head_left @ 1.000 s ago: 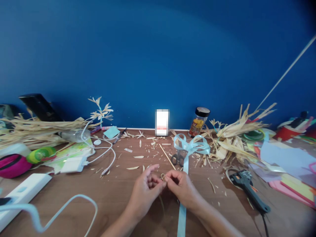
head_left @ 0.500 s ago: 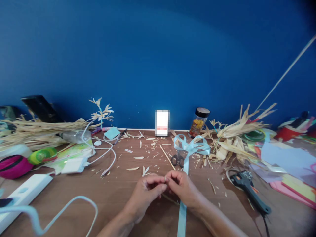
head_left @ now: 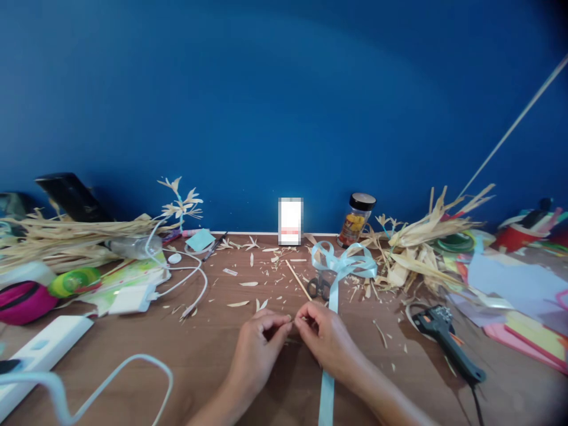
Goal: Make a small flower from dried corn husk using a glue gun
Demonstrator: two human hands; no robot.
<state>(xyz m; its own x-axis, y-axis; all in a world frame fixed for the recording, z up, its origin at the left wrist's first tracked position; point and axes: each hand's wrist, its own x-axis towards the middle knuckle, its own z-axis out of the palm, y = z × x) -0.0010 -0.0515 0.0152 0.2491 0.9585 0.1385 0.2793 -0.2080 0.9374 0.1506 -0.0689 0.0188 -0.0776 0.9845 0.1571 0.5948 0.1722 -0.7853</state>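
Above the front middle of the table, my left hand [head_left: 261, 340] pinches thumb against forefinger. A tiny pale end, apparently of a thin husk strip [head_left: 290, 320], peeks out at its fingertips. Just right of it, my right hand [head_left: 322, 334] is also closed in a pinch, its fingertips almost meeting the left ones. What it grips is too small to make out. A light blue ribbon [head_left: 327, 393] passes beneath my right hand and ends in a looped bow [head_left: 344, 260] behind it. Black-handled scissors [head_left: 318, 288] and a thin wooden stick [head_left: 298, 279] lie beyond the hands.
Husk scraps [head_left: 238, 304] litter the brown table. At right are a glue gun [head_left: 448, 343], dried husks [head_left: 426, 260], paper sheets [head_left: 517, 284] and a jar [head_left: 355, 222]. A power strip [head_left: 48, 349], white cable [head_left: 133, 361], charger [head_left: 133, 297] and magenta pouch [head_left: 29, 302] occupy the left.
My fingertips have drawn slightly apart, the left hand turning a little more upright. The pale strand that showed below the hands is now mostly out of sight. The view has shifted slightly.
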